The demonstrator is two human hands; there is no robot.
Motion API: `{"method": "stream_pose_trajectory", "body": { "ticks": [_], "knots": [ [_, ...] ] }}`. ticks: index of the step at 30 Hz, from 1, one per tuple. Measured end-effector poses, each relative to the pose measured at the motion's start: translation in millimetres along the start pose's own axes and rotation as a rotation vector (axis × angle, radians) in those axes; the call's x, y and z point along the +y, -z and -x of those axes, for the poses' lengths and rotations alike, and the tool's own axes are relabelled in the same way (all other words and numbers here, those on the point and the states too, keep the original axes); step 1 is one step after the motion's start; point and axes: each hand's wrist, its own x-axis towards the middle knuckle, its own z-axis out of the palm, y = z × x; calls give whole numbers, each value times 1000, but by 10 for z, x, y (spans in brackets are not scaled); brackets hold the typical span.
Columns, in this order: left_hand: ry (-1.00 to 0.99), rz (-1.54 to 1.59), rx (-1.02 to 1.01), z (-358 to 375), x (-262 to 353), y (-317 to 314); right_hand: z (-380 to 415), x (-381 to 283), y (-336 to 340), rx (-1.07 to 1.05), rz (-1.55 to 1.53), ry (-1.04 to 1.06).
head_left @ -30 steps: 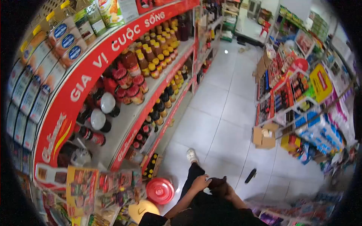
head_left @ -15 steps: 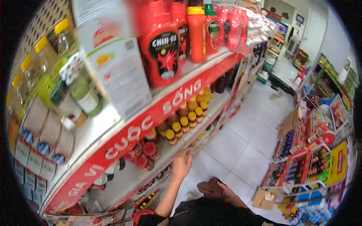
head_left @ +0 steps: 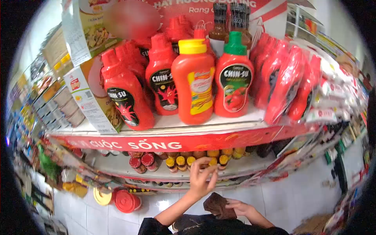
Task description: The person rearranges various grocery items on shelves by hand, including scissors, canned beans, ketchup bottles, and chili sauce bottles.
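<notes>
Fingers of the right hand (head_left: 243, 208) are closed around one side of a brown cloth (head_left: 219, 205), which is held low in the frame, just right of center, with its other side left free. Those of the left hand (head_left: 200, 183) are parted and loosely bent, with nothing seen between them; whether any of the yellow-capped jars (head_left: 171, 164) behind them is touched cannot be told. The cloth is judged light, soft and limp, unlikely to be harmed by squeezing but easily folded over, so it is best gripped by its bunched middle rather than by a corner. Farther out, red-lidded jars (head_left: 148, 161) are seen left of the yellow caps. Across the upper half, a yellow-capped bottle (head_left: 194, 86) is flanked at its right by a green-capped bottle (head_left: 234, 88), both stood upright on the upper shelf (head_left: 166, 124). At lower left, a red bucket (head_left: 127, 201) is placed beside a yellow lid (head_left: 102, 196).
</notes>
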Motion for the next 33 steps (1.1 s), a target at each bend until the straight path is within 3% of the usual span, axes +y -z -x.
{"method": "stream_pose_trajectory", "body": {
  "ticks": [3,4,5,7,8,11,13,15,17,19,23,25,28,29,31,33],
  "knots": [
    [-448,-95,281,-510,549,-8,172,-100,99,5,735,-5],
    [-497,-222,396,-662,648,-40,209,-241,-37,-3,1054,53],
    [-552,-349,514,-815,732,-37,214,-140,98,-9,1169,83],
    [-297,-651,531,-1150,859,68,181,-143,84,-6,1272,130],
    [-231,-653,544,-1334,865,120,170,-122,66,-6,1291,146],
    [5,-485,544,-1629,664,129,195,-159,-2,-58,1281,153],
    [373,-432,447,-1663,710,140,298,-132,6,-77,1265,144],
    [199,-619,504,-1682,555,161,394,-176,45,-66,1218,129],
    [164,-682,501,-1677,501,161,493,-217,73,-17,1137,129],
    [18,-592,551,-1598,621,258,596,-257,74,66,1026,160],
    [-44,-271,498,-987,1146,575,690,-435,-149,173,772,320],
    [205,-7,367,-410,1386,638,668,-543,-372,156,646,410],
    [468,82,193,386,1584,597,541,-660,-827,47,489,469],
    [581,171,160,651,1609,459,526,-650,-962,5,458,448],
    [566,192,148,1085,1696,270,489,-506,-1235,-71,430,370],
    [808,418,-118,1215,1946,590,454,-317,-1445,-152,433,273]
  ]
}}
